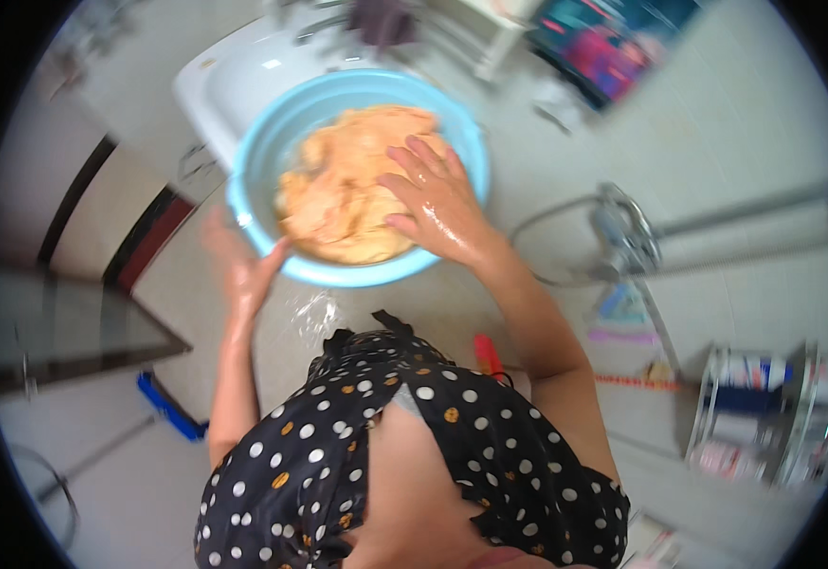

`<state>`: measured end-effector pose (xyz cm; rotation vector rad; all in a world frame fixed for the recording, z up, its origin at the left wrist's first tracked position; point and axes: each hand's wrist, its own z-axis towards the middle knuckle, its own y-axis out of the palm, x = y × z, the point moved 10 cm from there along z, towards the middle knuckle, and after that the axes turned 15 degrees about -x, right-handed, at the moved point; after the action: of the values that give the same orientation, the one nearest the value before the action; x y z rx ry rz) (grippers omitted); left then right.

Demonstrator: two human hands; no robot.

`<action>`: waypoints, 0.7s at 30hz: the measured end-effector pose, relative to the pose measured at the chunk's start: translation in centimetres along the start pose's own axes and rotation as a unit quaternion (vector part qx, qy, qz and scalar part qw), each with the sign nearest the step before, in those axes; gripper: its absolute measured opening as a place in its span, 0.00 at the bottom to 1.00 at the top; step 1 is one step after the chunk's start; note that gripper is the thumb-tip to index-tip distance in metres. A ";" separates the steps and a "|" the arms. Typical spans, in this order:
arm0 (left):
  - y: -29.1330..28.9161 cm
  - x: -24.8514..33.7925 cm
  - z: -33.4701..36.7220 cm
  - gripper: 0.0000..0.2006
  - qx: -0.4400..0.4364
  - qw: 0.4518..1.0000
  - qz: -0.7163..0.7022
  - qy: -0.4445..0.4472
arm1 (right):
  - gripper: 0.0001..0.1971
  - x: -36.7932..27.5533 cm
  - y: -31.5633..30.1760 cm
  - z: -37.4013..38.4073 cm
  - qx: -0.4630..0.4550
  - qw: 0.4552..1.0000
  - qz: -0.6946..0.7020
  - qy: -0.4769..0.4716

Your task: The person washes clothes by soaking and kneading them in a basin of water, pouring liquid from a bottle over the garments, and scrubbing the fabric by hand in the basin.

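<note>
A round light blue basin [362, 276] holds a crumpled peach and yellow cloth [343, 209] that looks wet. My right hand [440, 207] reaches over the basin's right side. Its fingers are spread on or just above the cloth, and wet skin glistens along its back. At the lower left of the basin is my left hand [243, 268], held outside the rim with the thumb apart from the fingers. The thumb is close to the rim; whether it touches I cannot tell. Motion blurs the left fingers.
Behind and under the basin's far left stands a white sink [207, 100] with a metal tap. A shower mixer [625, 232] and hose are on the right wall. Farther right, a wire rack [746, 412] holds bottles. A blue object [169, 406] lies at the lower left.
</note>
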<state>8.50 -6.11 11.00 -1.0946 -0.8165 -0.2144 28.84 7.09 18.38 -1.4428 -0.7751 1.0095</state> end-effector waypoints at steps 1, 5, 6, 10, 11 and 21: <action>-2.4 5.1 0.9 0.44 0.009 0.979 0.193 0.059 | 0.23 1.2 -2.2 -2.4 0.069 0.997 0.028 0.008; 1.0 7.0 5.0 0.37 -0.215 0.935 0.225 0.167 | 0.22 4.7 -9.0 -13.0 0.245 0.960 0.000 0.136; 2.8 6.5 6.8 0.36 -0.265 0.930 0.205 0.151 | 0.21 5.5 -10.4 -16.5 0.305 0.937 -0.026 0.171; 11.7 0.2 11.3 0.32 -0.496 0.831 0.245 0.064 | 0.20 7.8 -13.1 -33.7 0.474 0.786 -0.149 0.367; 14.2 -0.9 9.9 0.31 -0.633 0.749 0.194 -0.028 | 0.19 7.7 -13.7 -38.5 0.497 0.734 -0.171 0.430; 15.4 -4.7 14.8 0.14 -0.586 0.796 0.148 0.028 | 0.36 -1.4 -18.1 -70.9 0.496 0.171 -0.423 0.738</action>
<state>6.30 12.69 0.00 -2.3553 -0.3785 -0.5197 94.19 -21.59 34.70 0.0018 0.6767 -0.9736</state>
